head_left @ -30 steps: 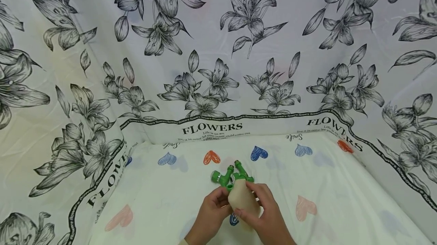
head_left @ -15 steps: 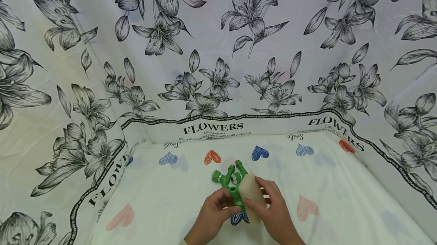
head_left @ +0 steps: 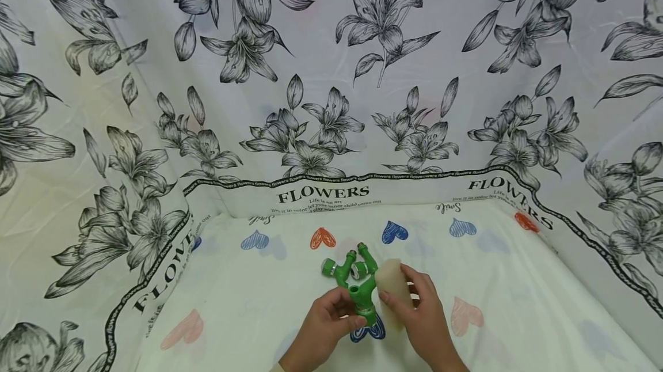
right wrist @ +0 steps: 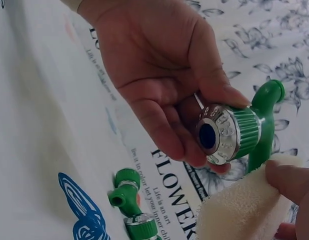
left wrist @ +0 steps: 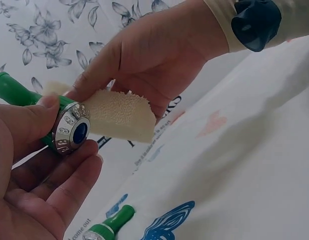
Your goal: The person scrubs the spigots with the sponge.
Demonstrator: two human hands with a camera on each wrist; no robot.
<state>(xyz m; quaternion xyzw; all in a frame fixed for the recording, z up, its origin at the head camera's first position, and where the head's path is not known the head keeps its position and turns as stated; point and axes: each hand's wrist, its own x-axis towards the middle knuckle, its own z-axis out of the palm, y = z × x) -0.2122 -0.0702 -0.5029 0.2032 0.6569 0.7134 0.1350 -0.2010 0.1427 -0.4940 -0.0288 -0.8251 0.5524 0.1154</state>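
My left hand pinches a green plastic tap between thumb and fingers, above the cloth. In the right wrist view the tap's ribbed green knob shows, with a silver ring and a dark blue centre. My right hand grips a cream sponge, thumb on the near side and fingers behind. The sponge's rough, porous face shows in the left wrist view, right beside the tap. Just beyond the hands, two more green taps, one on the left and one on the right, lie close together.
A white cloth printed with hearts covers the surface below. Floral curtains with a black-edged "FLOWERS" band rise at the back and both sides. A blue butterfly print lies under the hands.
The right hand and sponge have moved to the right, off the front of the held tap, which now shows more fully. The left hand has shifted slightly right; the two lying taps have stayed put.
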